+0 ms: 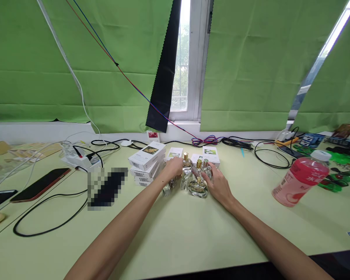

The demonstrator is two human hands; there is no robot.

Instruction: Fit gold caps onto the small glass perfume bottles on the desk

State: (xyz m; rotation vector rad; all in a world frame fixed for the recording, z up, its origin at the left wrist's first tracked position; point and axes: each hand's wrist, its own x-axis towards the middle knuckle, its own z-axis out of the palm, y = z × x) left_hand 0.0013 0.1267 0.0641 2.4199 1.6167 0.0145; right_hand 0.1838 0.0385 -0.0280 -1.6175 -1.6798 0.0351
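Note:
Several clear glass perfume bottles with gold caps stand bunched mid-table, among them a front bottle [197, 189]. My left hand [175, 167] is closed at the cluster's left side, curled over a glass bottle [168, 188] that it partly hides. On the right side, my right hand [219, 182] has its thumb and fingers around a bottle with a greenish cap [205, 165]. Left of the bottles is a stack of white boxes [147, 157] with a plant picture on top. More white boxes, including a right-hand box [210, 154], lie behind the bottles.
A pink drink bottle [299, 181] stands to the right. Black cables [236, 143] run along the back below green blinds [265, 58]. At left are a power strip [78, 157], a phone [41, 184] and a looped black cord [26, 235]. A pixelated patch hides one spot.

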